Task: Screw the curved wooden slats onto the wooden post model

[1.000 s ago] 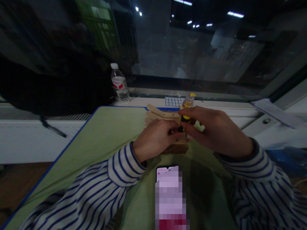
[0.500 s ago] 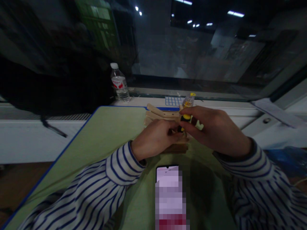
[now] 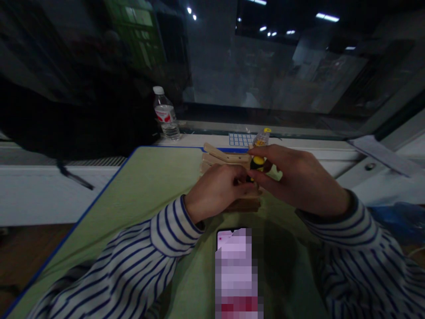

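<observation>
My right hand (image 3: pixel 295 181) grips the black-and-yellow handle of a short screwdriver (image 3: pixel 257 163) between thumb and fingers. The handle stands roughly upright, and its lower end is hidden behind my fingers. Close against it on the left, my left hand (image 3: pixel 215 190) is closed in a pinch; what lies between its fingertips is hidden. Under and behind both hands are flat wooden pieces (image 3: pixel 212 160), some with small holes. A wooden block (image 3: pixel 244 204) shows below my left fingers.
A phone (image 3: pixel 234 266) lies on the green table (image 3: pixel 159 177), nearer to me. Along the window sill stand a water bottle (image 3: pixel 166 117) and a small clear container with a yellow top (image 3: pixel 262 137), beside a blue-gridded sheet (image 3: pixel 241 140). Papers (image 3: pixel 381 155) rest at the right.
My right fingers have shifted slightly around the screwdriver handle, and the handle's angle differs a little. My left hand stays almost where it was. The wooden pieces have not visibly moved.
</observation>
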Demonstrator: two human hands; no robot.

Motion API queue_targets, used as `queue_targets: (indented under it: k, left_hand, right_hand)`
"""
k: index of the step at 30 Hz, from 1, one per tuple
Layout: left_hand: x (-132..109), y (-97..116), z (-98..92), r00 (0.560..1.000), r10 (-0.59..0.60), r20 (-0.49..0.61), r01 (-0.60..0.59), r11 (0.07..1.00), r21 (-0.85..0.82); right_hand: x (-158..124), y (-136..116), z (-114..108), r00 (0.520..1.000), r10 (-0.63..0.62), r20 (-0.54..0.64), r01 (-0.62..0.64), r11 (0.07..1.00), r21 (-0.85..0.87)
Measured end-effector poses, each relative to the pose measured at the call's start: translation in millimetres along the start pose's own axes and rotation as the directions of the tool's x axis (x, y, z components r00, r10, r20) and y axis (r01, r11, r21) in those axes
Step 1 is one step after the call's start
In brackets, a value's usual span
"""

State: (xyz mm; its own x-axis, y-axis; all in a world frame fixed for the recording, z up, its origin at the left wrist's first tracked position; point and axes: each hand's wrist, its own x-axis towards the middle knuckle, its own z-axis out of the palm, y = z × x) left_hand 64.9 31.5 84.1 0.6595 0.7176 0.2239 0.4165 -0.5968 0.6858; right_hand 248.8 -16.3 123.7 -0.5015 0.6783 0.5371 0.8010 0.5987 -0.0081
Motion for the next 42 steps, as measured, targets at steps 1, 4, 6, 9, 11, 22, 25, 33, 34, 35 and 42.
queue_targets:
  k: [1,4,6,9,11,22,25,33,34,35,42]
  left_hand:
    - [0.0,0.1,0.0,1.0,0.0,-0.001,0.0,1.0,0.003]
    - [0.0,0.8,-0.1,1.0,0.008,-0.003,-0.008,1.0,0.011]
    - [0.1,1.5,-0.1,1.0,0.011,-0.004,-0.011,1.0,0.018]
    - [0.1,2.1,0.1,1.0,0.008,-0.005,-0.008,0.999,0.034]
    - [0.2,1.9,0.1,1.0,0.013,-0.006,-0.013,0.999,0.042]
    - [-0.2,0.4,0.7,0.999,0.036,0.009,-0.036,0.998,0.047]
    - [0.1,0.6,0.5,0.999,0.042,0.014,-0.043,0.998,0.043]
    - [-0.4,1.1,0.3,1.0,0.021,0.007,-0.021,1.0,0.01]
    - [-0.5,1.1,0.2,1.0,0.022,0.006,-0.022,1.0,0.009]
    - [-0.6,1.0,0.1,1.0,0.024,0.005,-0.024,1.0,0.01]
    - [-0.1,-1.0,0.0,0.999,0.046,-0.014,-0.046,0.998,0.042]
  right_hand:
    - [0.0,-0.5,-0.3,1.0,-0.01,-0.003,0.01,1.0,-0.002]
    - [-0.4,-1.6,-1.5,0.999,-0.035,-0.001,0.035,0.999,0.002]
    - [-0.7,-1.9,-2.1,0.999,-0.039,0.006,0.039,0.999,0.011]
    - [-1.1,-1.4,-2.6,0.999,-0.029,0.018,0.029,0.999,0.02]
    - [-1.2,-0.9,-2.5,1.0,-0.022,0.022,0.021,1.0,0.02]
    - [-1.1,0.6,-0.7,1.0,-0.015,0.02,0.015,1.0,0.01]
    - [-1.0,1.0,-0.8,1.0,-0.016,0.016,0.016,1.0,0.007]
    - [-1.2,0.9,-0.6,1.0,-0.008,0.024,0.007,1.0,0.007]
    - [-1.1,0.6,-0.4,1.0,-0.008,0.023,0.008,1.0,0.005]
    - [-1.0,0.4,-0.3,1.0,-0.008,0.02,0.008,1.0,0.004]
    - [-0.8,-1.0,-2.9,0.999,-0.037,0.002,0.037,0.999,0.021]
